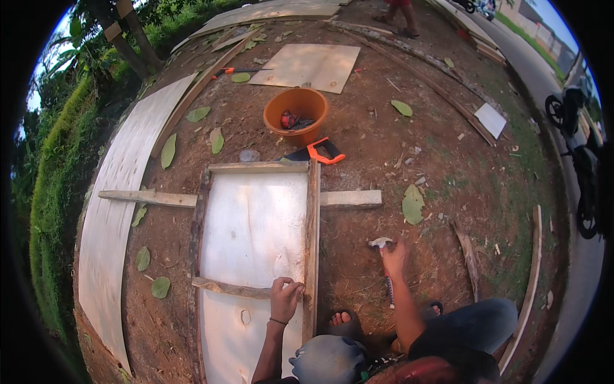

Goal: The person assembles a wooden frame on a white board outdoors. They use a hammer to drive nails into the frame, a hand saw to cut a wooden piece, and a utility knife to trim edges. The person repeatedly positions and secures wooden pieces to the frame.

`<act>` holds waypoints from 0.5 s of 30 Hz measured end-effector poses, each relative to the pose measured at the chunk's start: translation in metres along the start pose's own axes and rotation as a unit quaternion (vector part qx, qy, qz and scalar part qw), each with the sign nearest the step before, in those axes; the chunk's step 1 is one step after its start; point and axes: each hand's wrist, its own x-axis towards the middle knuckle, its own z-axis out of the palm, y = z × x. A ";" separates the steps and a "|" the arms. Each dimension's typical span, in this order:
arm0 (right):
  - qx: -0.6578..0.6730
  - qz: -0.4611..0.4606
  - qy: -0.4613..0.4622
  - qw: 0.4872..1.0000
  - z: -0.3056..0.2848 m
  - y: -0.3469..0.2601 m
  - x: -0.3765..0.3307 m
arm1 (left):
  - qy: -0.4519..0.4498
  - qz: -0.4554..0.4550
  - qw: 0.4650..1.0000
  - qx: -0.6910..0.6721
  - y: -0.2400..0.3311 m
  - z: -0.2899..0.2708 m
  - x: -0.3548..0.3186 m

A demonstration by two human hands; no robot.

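Observation:
A wooden frame (312, 237) lies on the ground before me, around a pale plywood panel (252, 224). Across it runs a rough wooden crosspiece (230, 288). My left hand (286, 299) rests at the crosspiece's right end, fingers pinched together against the frame's right rail; whatever they may hold is too small to make out. To the right of the frame, my right hand (394, 260) grips a claw hammer (381, 242) close under its metal head, the handle hanging down toward the ground.
Beyond the frame stand a handsaw (326, 152) with an orange handle and an orange bucket (296, 131) of tools. A wood batten (350, 199) sticks out under the frame. Long plywood (115, 243) lies left, a plywood square (310, 66) farther off. A person (403, 16) walks at the back.

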 end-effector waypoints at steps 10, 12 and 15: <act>-0.066 0.053 -0.104 0.991 -0.023 0.024 -0.077 | -0.329 0.285 0.892 0.121 0.008 0.079 0.018; -0.067 0.078 -0.101 0.990 -0.017 0.034 -0.078 | -0.330 0.269 0.893 0.143 0.015 0.080 0.019; 0.003 0.087 -0.148 0.985 -0.027 0.046 -0.076 | -0.362 0.207 0.902 0.112 0.024 0.087 0.023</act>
